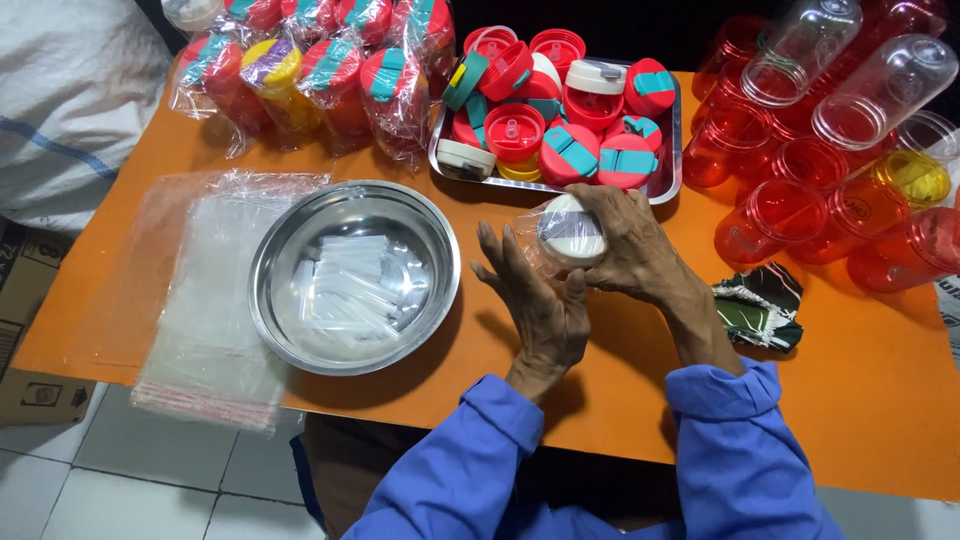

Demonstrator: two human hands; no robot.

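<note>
Gripping a white-lidded bottle [568, 235] wrapped in a clear bag, our right hand [632, 245] curls over its far side while our left hand [535, 300] steadies the near edge, fingers spread and only partly closed. We hold it just above the orange table [880, 390], right in front of the steel tray [672, 150]. Most of the bottle is hidden by our fingers and the glare on the film; we cannot tell its body colour. Lids [570, 150] in red, teal and white fill the tray. A steel bowl [355, 275] to the left holds pale strips [345, 290] we cannot identify. Flat bags [215, 300] hang over the table's near-left edge. Bagged bottles [330, 70] at the rear are cut off by the frame, as are the red and clear empties [830, 180] stacked to the right. A striped cloth [765, 305] lies just beside our right wrist. Bare table lies open to the right of our sleeves [730, 450].
</note>
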